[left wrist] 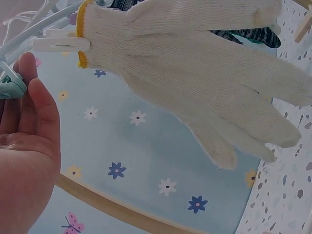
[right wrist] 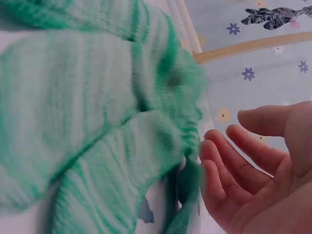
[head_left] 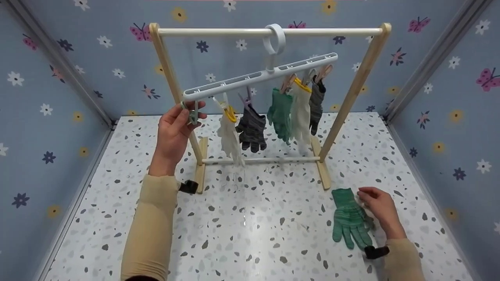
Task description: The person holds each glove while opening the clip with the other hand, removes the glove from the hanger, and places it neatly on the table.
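Observation:
At the low left end of a white clip hanger (head_left: 234, 83), my left hand (head_left: 174, 130) pinches a pale green clothespin (head_left: 193, 114). That clothespin also shows at the edge of the left wrist view, beside a hanging white glove (left wrist: 170, 63) with a yellow cuff. My right hand (head_left: 381, 208) is at the right side of a green knit glove (head_left: 349, 216) lying on the speckled surface. In the right wrist view its fingers (right wrist: 243, 168) are loosely bent and hold nothing. They are close to the blurred green glove; whether they touch it I cannot tell.
The hanger's ring (head_left: 275, 39) loops over the rail of a wooden rack (head_left: 353, 89). Clipped along it hang a dark grey glove (head_left: 252, 128), a green glove (head_left: 280, 113), another white glove (head_left: 300, 115) and another dark glove (head_left: 317, 103). Flowered panels (head_left: 50, 128) enclose the surface.

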### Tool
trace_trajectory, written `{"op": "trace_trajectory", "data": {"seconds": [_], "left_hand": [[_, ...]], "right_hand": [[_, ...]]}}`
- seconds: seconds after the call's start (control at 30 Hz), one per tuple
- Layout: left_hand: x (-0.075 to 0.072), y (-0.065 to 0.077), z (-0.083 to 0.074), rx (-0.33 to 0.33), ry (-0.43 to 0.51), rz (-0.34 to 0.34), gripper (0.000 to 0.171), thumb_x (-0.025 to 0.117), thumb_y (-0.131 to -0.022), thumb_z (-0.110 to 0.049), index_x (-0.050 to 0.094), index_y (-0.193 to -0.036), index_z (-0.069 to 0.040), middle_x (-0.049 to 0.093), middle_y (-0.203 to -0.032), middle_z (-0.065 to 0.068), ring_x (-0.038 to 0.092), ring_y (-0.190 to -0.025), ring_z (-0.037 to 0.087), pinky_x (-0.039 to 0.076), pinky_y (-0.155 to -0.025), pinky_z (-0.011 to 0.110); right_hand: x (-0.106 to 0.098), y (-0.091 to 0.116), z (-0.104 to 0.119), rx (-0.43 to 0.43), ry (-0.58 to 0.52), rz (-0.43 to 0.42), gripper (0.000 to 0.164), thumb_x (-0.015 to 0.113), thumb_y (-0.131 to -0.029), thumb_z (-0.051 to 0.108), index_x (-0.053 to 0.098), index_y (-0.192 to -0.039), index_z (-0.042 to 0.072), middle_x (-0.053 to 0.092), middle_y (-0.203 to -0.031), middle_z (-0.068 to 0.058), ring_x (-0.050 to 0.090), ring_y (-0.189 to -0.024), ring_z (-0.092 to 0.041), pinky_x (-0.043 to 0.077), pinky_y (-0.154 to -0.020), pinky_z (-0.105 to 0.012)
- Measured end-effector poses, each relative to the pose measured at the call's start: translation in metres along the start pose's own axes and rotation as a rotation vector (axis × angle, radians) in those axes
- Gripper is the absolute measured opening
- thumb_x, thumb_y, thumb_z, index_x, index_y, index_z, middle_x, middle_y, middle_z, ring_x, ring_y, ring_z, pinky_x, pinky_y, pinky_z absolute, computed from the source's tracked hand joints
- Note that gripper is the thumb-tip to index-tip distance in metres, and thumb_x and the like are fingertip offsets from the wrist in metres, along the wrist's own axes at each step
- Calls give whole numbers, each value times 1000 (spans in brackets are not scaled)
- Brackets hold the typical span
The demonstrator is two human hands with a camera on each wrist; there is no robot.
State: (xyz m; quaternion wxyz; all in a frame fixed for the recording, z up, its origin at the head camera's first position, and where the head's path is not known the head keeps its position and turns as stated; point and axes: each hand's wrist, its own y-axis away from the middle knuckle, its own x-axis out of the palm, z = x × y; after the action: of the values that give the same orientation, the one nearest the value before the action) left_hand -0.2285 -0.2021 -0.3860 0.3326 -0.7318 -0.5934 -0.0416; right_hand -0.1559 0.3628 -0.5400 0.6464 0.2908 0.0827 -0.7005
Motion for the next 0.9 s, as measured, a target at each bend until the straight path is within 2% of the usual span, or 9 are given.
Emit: {"op": "trace_trajectory", "data": {"seconds": [0.23, 0.43, 0.57, 0.77, 0.9], "left_hand": [[2, 2, 1, 1, -18, -15, 31, 61, -101, -18, 65, -127, -1, 67, -120, 17, 67, -98, 24, 51, -85, 32], [1, 2, 2, 11, -42, -21, 34, 66, -98, -20, 63, -127, -1, 66, -122, 19, 66, -99, 25, 51, -84, 32], [0, 2, 4, 18, -64, -11, 38, 69, -96, -22, 61, -129, -3, 66, -122, 16, 66, -100, 24, 51, -84, 31], [0, 0, 8, 6, -55, -32, 35, 70, -94, -10, 62, -128, -6, 67, -122, 15, 64, -107, 25, 51, -84, 30], [2, -4, 9, 15, -86, -56, 36, 68, -94, -1, 62, -128, -9, 66, -126, 14, 59, -119, 27, 47, -94, 32]], "right_hand": [[-6, 4, 1, 10, -29, -5, 50, 58, -102, 35, 55, -137, -1, 60, -131, -18, 63, -104, -15, 50, -85, -26], [-4, 10, 9, -47, -44, -14, 50, 58, -102, 35, 55, -136, -3, 63, -127, -16, 62, -102, -8, 51, -89, -29], [0, 13, 19, -78, -46, -7, 49, 57, -103, 35, 55, -135, -3, 63, -127, -16, 61, -102, -8, 50, -88, -26], [9, 16, 39, -105, 20, 29, 49, 56, -102, 38, 58, -133, 0, 64, -124, -15, 62, -110, -23, 50, -88, -27], [14, 18, 54, -157, 46, 47, 45, 56, -103, 37, 60, -130, 0, 66, -121, -15, 60, -112, -33, 50, -87, -30]]}}
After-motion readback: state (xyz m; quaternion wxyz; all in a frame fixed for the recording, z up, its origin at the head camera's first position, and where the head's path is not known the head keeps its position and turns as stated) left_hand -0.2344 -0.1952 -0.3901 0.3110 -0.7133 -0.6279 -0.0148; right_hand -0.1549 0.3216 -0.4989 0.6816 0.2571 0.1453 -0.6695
